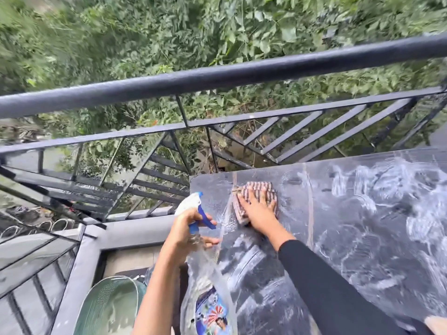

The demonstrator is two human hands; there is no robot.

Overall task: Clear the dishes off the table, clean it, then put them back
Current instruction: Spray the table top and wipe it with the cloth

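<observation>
A dark table (350,213) fills the right side, its top streaked with white foamy smears. My right hand (260,211) lies flat with straight fingers on a folded red-and-white striped cloth (254,192), pressing it on the table near the far left corner. My left hand (186,234) grips the neck of a clear spray bottle (208,286) with a white and blue trigger head, held just off the table's left edge. No dishes are in view on the table.
A black metal railing (217,76) runs along the balcony edge behind and left of the table, with green foliage beyond. A green mesh basket (108,308) sits on the floor at the lower left, below my left arm.
</observation>
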